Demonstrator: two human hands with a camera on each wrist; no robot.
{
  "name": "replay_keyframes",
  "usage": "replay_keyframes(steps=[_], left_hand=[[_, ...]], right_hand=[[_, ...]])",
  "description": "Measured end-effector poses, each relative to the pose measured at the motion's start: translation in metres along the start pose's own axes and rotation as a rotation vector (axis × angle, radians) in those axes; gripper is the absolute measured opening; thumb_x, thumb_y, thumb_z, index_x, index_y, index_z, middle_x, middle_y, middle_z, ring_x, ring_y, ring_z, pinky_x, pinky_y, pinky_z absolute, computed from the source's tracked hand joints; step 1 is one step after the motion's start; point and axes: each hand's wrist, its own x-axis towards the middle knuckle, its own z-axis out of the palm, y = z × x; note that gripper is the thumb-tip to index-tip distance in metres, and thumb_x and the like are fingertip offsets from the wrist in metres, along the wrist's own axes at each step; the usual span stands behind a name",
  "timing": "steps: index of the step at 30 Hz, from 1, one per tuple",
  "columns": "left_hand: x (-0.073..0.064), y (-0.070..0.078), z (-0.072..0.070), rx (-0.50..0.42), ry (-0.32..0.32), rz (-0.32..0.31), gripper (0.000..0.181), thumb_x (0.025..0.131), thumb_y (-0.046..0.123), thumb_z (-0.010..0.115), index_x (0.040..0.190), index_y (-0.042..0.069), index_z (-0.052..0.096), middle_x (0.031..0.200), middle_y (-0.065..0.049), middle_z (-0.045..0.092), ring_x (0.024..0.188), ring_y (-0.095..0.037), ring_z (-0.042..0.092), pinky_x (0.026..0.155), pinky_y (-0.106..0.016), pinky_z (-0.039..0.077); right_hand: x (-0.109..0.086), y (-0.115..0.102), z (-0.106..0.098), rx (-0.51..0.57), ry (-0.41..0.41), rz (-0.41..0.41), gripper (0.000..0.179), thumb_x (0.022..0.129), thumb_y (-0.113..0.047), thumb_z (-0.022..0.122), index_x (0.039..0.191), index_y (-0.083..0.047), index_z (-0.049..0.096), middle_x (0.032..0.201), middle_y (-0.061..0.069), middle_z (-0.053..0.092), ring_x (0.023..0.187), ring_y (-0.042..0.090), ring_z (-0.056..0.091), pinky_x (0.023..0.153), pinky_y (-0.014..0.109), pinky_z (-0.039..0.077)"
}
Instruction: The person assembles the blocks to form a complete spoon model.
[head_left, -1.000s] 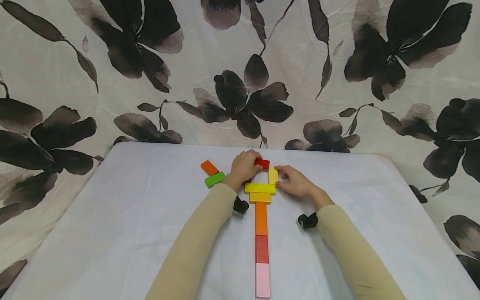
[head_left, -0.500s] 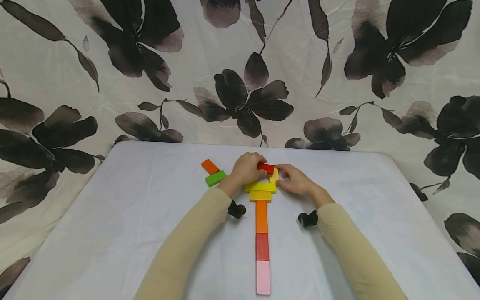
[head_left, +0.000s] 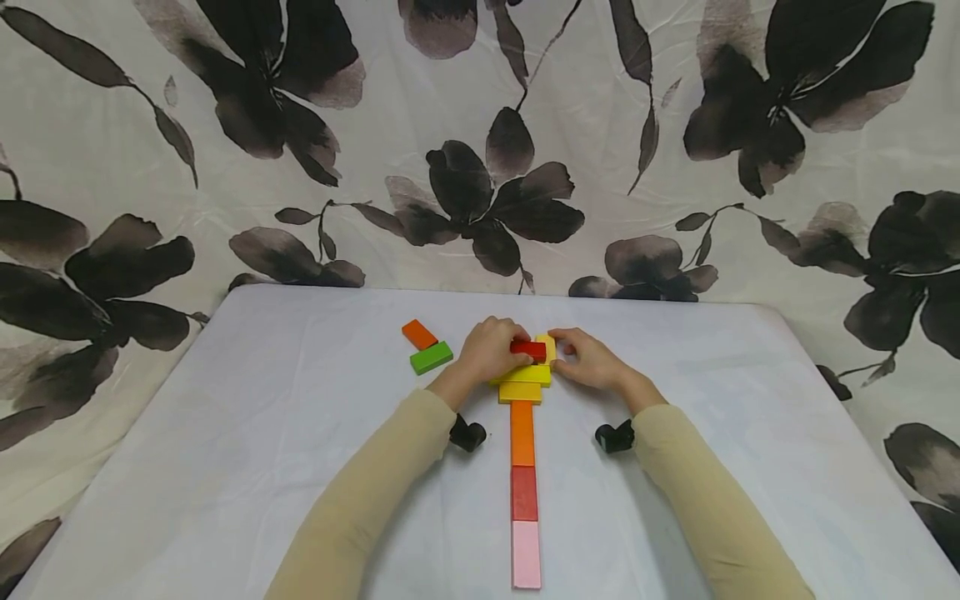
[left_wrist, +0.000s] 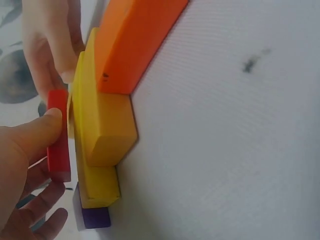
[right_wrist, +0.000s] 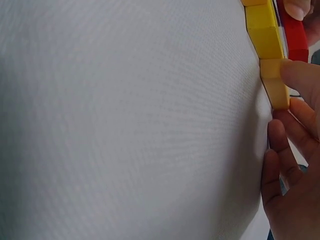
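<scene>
My left hand (head_left: pixel 487 348) pinches a red block (head_left: pixel 534 351) between thumb and fingers, just behind a long yellow block (head_left: pixel 522 375). In the left wrist view the red block overlaps the space beside that yellow block, and a purple block (left_wrist: pixel 95 218) shows below its end. My right hand (head_left: pixel 592 362) holds a pale yellow block (right_wrist: pixel 274 82) by thumb and fingertips; it stands against the long yellow block's right end. A shorter yellow block (head_left: pixel 521 392) lies in front. The purple block is hidden by my left hand in the head view.
From the short yellow block a line of orange (head_left: pixel 522 433), red (head_left: pixel 524 493) and pink (head_left: pixel 526 554) blocks runs toward me. At the left lie a loose orange block (head_left: pixel 419 334) and a green block (head_left: pixel 431 357). A white cloth (head_left: pixel 225 467) covers the table.
My left hand has brought the red block from the far side, first rightward over the pale yellow block, then back toward the long yellow block. My right hand stays at the pale yellow block.
</scene>
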Motion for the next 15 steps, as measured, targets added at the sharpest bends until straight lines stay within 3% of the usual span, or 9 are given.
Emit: replay_keyframes(steps=[7,15], left_hand=[[-0.0026,-0.0026,0.0057,-0.018,0.012,-0.010,0.034,0.080,0.031,0.071,0.109,0.014,0.068,0.104,-0.003,0.065,0.089,-0.019,0.051,0.083,-0.031,0.044],[-0.0036,-0.0046,0.0096,-0.023,0.047,-0.009,0.032,0.080,0.030,0.071,0.107,0.014,0.069,0.103,-0.003,0.065,0.088,-0.019,0.052,0.081,-0.032,0.042]], right_hand=[[-0.0010,0.0000,0.0013,0.006,0.001,0.020,0.056,0.088,-0.023,0.060,0.138,-0.012,0.039,0.129,0.011,0.048,0.107,0.026,0.049,0.096,0.043,0.042],[-0.0054,0.0008,0.0006,-0.006,0.022,-0.023,0.054,0.088,-0.027,0.059,0.136,-0.010,0.040,0.125,0.015,0.049,0.099,0.025,0.051,0.093,0.044,0.043]])
